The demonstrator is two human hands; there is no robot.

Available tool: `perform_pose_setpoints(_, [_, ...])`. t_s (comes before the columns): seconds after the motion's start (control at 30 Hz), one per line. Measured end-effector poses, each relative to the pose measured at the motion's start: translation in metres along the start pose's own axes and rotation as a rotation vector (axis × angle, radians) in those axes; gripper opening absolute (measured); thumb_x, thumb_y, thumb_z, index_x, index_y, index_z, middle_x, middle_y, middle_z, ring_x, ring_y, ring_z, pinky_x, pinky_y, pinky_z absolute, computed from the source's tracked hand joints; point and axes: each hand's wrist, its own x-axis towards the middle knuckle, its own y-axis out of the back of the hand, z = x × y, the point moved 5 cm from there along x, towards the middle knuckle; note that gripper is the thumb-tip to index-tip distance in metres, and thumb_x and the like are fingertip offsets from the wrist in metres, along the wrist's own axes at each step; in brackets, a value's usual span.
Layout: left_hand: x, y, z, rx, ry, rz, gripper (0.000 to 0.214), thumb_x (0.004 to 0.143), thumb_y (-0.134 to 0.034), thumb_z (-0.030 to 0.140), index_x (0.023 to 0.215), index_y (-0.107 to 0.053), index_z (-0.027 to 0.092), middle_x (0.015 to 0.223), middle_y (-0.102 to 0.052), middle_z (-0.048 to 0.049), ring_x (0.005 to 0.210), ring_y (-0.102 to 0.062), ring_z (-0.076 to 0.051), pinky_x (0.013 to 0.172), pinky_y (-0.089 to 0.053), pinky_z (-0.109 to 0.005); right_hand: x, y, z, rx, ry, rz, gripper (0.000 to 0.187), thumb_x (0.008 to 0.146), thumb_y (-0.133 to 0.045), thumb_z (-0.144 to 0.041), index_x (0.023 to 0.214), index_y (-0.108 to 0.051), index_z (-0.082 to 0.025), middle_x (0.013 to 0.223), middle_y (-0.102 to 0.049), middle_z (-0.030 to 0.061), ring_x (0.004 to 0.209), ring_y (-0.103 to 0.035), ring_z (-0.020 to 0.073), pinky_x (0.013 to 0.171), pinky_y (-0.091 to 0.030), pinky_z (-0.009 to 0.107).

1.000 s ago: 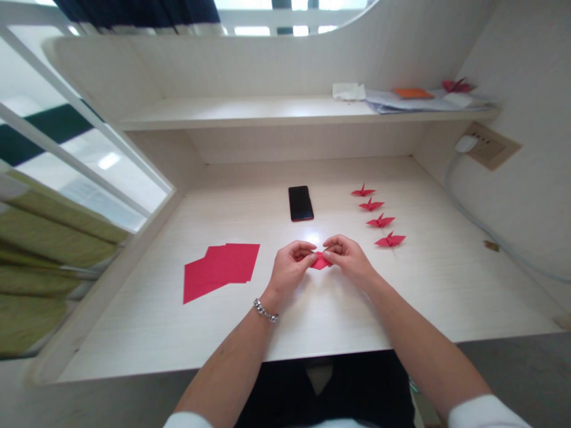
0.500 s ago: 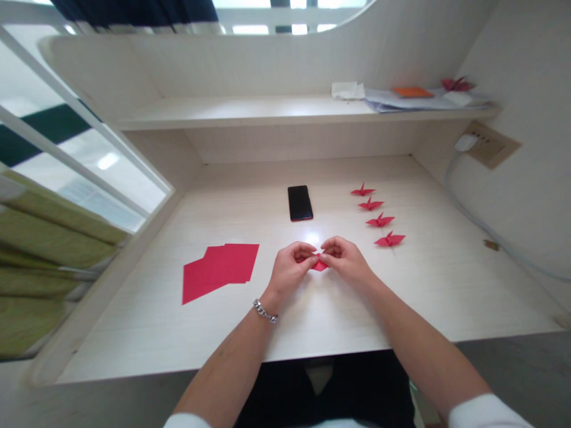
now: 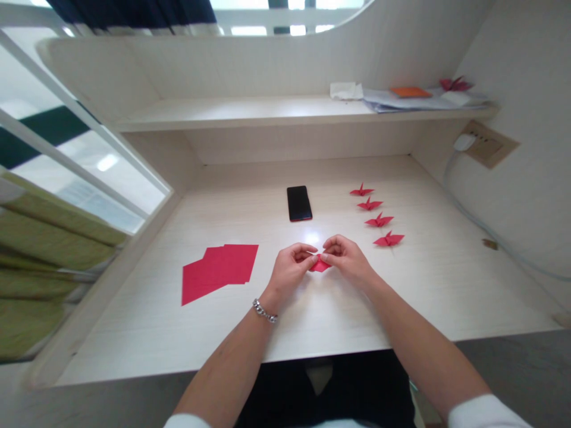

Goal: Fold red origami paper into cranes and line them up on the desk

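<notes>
Between my two hands is a small piece of folded red paper (image 3: 320, 266), partly covered by my thumbs. My left hand (image 3: 292, 267), with a chain bracelet (image 3: 264, 311) at the wrist, pinches its left side between thumb and curled fingers. On the other side my right hand (image 3: 347, 260) pinches the paper's right part. Several red paper cranes (image 3: 379, 220) stand in a row on the desk, right of and beyond my right hand. To the left of my left hand lie overlapping flat red paper sheets (image 3: 223, 266).
A black phone (image 3: 299, 203) lies beyond my hands on the desk (image 3: 147, 333). Above runs a shelf (image 3: 232, 110) with papers, an orange piece (image 3: 410, 92) and a dark red folded paper (image 3: 455, 84). At right, a charger (image 3: 464, 142) with a cable sits in the wall socket.
My hands stay pinched on the folded paper, with the right hand shifted very slightly. A little more of the red paper shows between the thumbs.
</notes>
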Motion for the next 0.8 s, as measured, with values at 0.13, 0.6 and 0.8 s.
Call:
perform_pose_setpoints(0.13, [0.001, 0.003, -0.001, -0.007, 0.000, 0.048, 0.031, 0.069, -0.079, 0.031, 0.091, -0.068, 0.012, 0.073, -0.072, -0.0067, 0.064, -0.068, -0.016, 0.059, -0.053, -0.025, 0.002, 0.003, 0.002, 0.016, -0.036, 0.019, 0.030, 0.078, -0.067, -0.040, 0.097, -0.059, -0.018, 0.068, -0.067, 0.0004, 0.062, -0.065, 0.0158, 0.060, -0.049, 0.028])
perform_pose_setpoints(0.6, [-0.004, -0.001, 0.006, 0.020, -0.118, 0.056, 0.025, 0.072, -0.075, 0.024, 0.089, -0.058, 0.015, 0.071, -0.067, -0.0021, 0.066, -0.066, -0.015, 0.063, -0.053, -0.025, -0.001, -0.007, 0.000, 0.018, 0.010, 0.040, 0.032, 0.069, -0.075, -0.032, 0.091, -0.056, -0.019, 0.070, -0.066, -0.0004, 0.065, -0.065, 0.0161, 0.061, -0.050, 0.028])
perform_pose_setpoints(0.8, [-0.006, -0.004, 0.006, 0.061, -0.124, 0.044, 0.021, 0.074, -0.073, 0.025, 0.087, -0.060, 0.016, 0.075, -0.068, -0.0031, 0.069, -0.067, -0.015, 0.065, -0.053, -0.025, -0.001, -0.005, -0.003, -0.008, 0.025, 0.061, 0.024, 0.067, -0.075, -0.029, 0.080, -0.058, -0.019, 0.074, -0.065, 0.0005, 0.066, -0.064, 0.0152, 0.062, -0.050, 0.028])
